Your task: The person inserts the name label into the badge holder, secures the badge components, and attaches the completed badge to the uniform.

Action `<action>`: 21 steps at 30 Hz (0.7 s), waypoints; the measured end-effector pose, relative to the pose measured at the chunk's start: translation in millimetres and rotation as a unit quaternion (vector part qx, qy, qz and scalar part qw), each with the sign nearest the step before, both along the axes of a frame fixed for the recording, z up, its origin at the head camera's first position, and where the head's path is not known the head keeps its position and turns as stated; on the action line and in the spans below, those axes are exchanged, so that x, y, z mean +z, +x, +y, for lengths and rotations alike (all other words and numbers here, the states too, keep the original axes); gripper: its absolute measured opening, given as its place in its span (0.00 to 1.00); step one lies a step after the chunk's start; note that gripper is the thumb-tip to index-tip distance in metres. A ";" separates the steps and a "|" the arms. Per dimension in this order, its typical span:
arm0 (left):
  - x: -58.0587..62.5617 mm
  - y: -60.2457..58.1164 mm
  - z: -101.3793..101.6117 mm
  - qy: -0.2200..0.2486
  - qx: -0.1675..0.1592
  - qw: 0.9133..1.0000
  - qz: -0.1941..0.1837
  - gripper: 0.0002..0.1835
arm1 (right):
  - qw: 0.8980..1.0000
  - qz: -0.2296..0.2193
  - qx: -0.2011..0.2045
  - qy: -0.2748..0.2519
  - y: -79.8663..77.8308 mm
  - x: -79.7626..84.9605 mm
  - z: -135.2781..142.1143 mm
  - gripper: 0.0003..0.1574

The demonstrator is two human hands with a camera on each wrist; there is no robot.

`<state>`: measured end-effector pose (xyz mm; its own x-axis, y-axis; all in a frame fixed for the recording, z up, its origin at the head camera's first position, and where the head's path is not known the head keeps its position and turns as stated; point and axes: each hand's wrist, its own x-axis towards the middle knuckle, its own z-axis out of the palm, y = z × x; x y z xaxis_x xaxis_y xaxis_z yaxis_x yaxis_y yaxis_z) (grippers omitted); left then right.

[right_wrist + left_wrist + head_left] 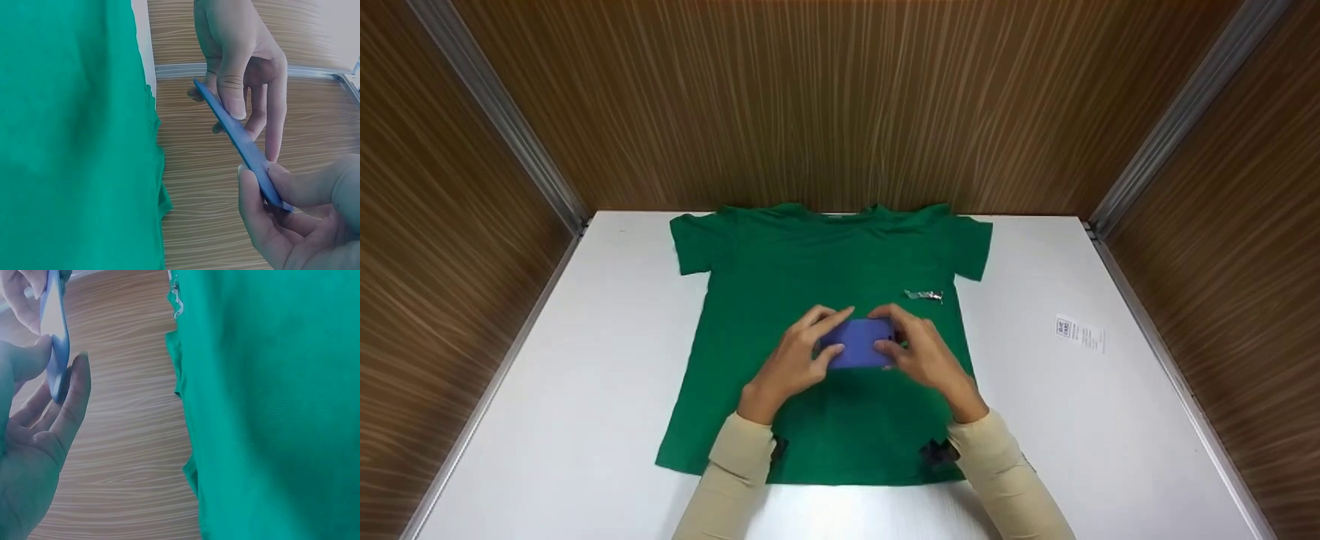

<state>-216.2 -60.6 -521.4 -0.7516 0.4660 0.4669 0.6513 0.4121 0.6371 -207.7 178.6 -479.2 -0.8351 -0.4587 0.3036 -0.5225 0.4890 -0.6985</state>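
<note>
A flat, blue-purple phone case (856,343) is held level above the green T-shirt (825,255). My left hand (793,361) pinches its left end, thumb on the near face and fingers at the far edge. At the other end, my right hand (924,354) grips it between thumb and fingers. The left wrist view has the case (55,337) nearly edge-on, with the left hand (39,433) below it. In the right wrist view the case (242,143) slants between both hands. Whether a phone is inside cannot be told.
A small crumpled silvery strip (924,295) lies on the shirt's right side. A white printed card (1080,334) rests on the white table (1035,420) further right. Wood-grain panels (840,105) with metal edging stand at the back and both sides.
</note>
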 end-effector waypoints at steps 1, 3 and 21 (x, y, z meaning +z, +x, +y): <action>-0.1 -0.3 0.1 0.003 -0.001 1.000 0.000 0.28 | 1.000 0.001 -0.001 -0.002 -0.1 0.0 0.1 0.18; -0.2 -0.6 0.3 0.007 -0.001 1.000 0.003 0.27 | 1.000 0.003 -0.003 -0.003 -0.8 -0.4 0.2 0.18; 1.2 -0.9 -4.3 0.019 0.012 0.999 -0.044 0.19 | 1.000 -0.013 -0.010 -0.005 -1.9 -1.3 0.8 0.21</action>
